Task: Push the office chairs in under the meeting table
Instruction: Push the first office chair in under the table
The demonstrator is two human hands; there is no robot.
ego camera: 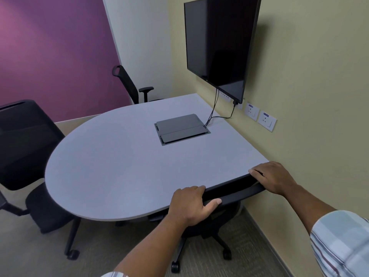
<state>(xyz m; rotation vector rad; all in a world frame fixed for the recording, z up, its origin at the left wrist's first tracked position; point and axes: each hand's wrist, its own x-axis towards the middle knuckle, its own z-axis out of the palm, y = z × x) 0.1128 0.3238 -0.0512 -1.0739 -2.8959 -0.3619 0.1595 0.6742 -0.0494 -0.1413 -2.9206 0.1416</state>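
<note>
With the near office chair (229, 193) tucked tight against the grey meeting table (123, 166), only its black top rail and wheeled base showing. Left hand (191, 204) wrapped around the rail, thumb on the near side; right hand (273, 177) closed over the rail's other end beside the yellow wall (309, 76). Second chair (26, 144) at the table's rounded left end, seat partly under. Third chair (129, 84) at the far side, close in. Above, a dark screen (219, 43); sunk in the tabletop, a cable box (179, 128).
</note>
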